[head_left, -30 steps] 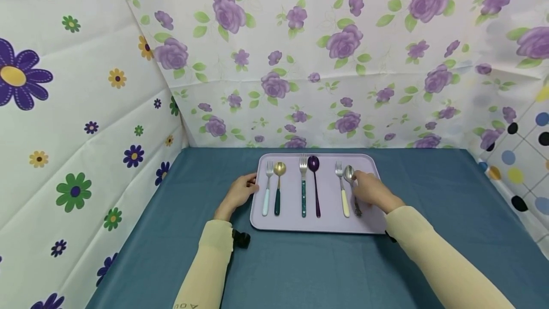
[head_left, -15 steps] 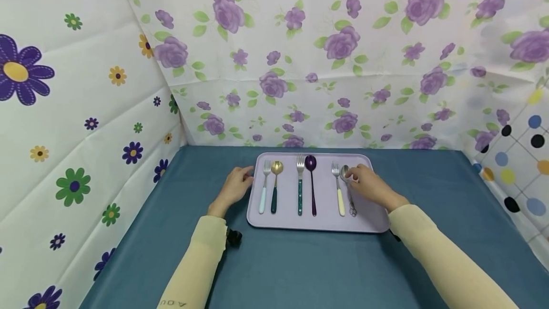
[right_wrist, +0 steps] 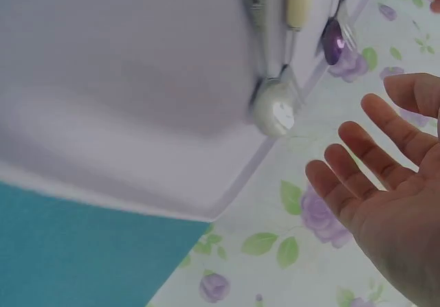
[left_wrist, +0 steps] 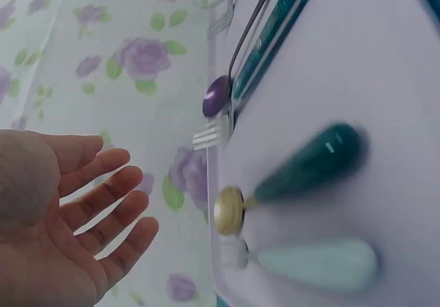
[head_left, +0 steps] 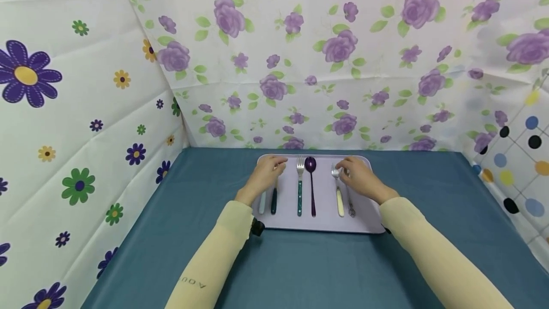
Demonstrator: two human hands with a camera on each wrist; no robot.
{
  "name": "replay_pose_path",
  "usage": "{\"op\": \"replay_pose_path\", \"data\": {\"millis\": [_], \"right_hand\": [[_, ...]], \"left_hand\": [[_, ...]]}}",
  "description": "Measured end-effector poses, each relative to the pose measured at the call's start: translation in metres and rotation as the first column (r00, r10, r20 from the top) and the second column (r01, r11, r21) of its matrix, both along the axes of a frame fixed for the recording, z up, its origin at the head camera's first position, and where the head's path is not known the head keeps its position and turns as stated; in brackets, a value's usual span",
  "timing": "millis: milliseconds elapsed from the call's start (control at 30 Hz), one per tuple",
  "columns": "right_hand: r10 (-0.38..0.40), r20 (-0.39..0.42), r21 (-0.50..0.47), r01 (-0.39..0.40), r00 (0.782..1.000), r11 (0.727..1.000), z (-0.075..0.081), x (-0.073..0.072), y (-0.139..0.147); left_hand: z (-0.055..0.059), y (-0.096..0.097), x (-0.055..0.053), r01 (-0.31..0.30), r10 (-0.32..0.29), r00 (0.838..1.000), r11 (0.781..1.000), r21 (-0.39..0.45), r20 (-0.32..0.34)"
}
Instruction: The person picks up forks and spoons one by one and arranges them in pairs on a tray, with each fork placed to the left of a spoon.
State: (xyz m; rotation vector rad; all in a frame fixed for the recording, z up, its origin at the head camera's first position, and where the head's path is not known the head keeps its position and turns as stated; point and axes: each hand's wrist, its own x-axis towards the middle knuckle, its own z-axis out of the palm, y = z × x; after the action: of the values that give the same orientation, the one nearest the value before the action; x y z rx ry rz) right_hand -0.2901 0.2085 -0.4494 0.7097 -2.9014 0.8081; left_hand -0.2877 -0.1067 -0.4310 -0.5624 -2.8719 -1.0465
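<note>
My left hand [head_left: 263, 175] hovers over the left end of the lilac tray [head_left: 286, 206], covering the heads of a light-blue-handled fork [head_left: 262, 202] and a gold spoon with a dark green handle [head_left: 273, 202]. Its fingers are spread and hold nothing in the left wrist view. Toward the tray's right end, my right hand [head_left: 361, 176] is above a silver spoon [head_left: 351, 209], beside a yellow-handled fork [head_left: 340, 202]. The right wrist view shows those fingers relaxed, apart from the silver spoon [right_wrist: 275, 108]. Between the hands lie a teal-handled fork [head_left: 299, 194] and a purple spoon [head_left: 310, 164].
A blue-green cloth [head_left: 317, 271] covers the table under the tray. White floral sheets hang behind [head_left: 274, 61] and at the left [head_left: 103, 123], and a dotted sheet [head_left: 514, 170] is at the right.
My left hand has moved from the tray's left edge to the right, over the tray. My right hand has come off the silver spoon and shifted slightly left. The cutlery stays in its pairs.
</note>
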Motion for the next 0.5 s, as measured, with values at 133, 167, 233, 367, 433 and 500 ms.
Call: {"op": "replay_pose_path", "data": {"millis": [133, 167, 233, 367, 433, 500], "right_hand": [[-0.023, 0.021, 0.002, 0.023, 1.000, 1.000, 0.007, -0.006, -0.008], [-0.029, 0.026, 0.004, 0.029, 0.999, 1.000, 0.009, -0.007, -0.010], [-0.037, 0.028, 0.007, 0.037, 0.999, 0.999, 0.011, -0.009, -0.012], [-0.028, 0.009, 0.027, 0.028, 1.000, 0.999, 0.010, -0.016, -0.015], [-0.024, -0.008, 0.043, 0.025, 1.000, 0.999, 0.008, -0.019, -0.016], [-0.025, -0.012, 0.058, 0.026, 1.000, 0.998, 0.008, -0.022, -0.018]], "left_hand": [[0.005, 0.018, -0.008, 0.011, -0.012, 1.000, 0.999, -0.049, -0.008], [0.006, 0.022, -0.009, 0.014, -0.014, 1.000, 0.998, -0.056, -0.005], [0.008, 0.029, -0.013, 0.019, -0.020, 1.000, 0.997, -0.069, -0.004], [0.011, 0.037, -0.017, 0.022, -0.023, 1.000, 0.995, -0.101, -0.004], [0.014, 0.040, -0.019, 0.026, -0.026, 1.000, 0.992, -0.121, 0.000], [0.017, 0.044, -0.022, 0.024, -0.025, 1.000, 0.990, -0.142, -0.007]]}}
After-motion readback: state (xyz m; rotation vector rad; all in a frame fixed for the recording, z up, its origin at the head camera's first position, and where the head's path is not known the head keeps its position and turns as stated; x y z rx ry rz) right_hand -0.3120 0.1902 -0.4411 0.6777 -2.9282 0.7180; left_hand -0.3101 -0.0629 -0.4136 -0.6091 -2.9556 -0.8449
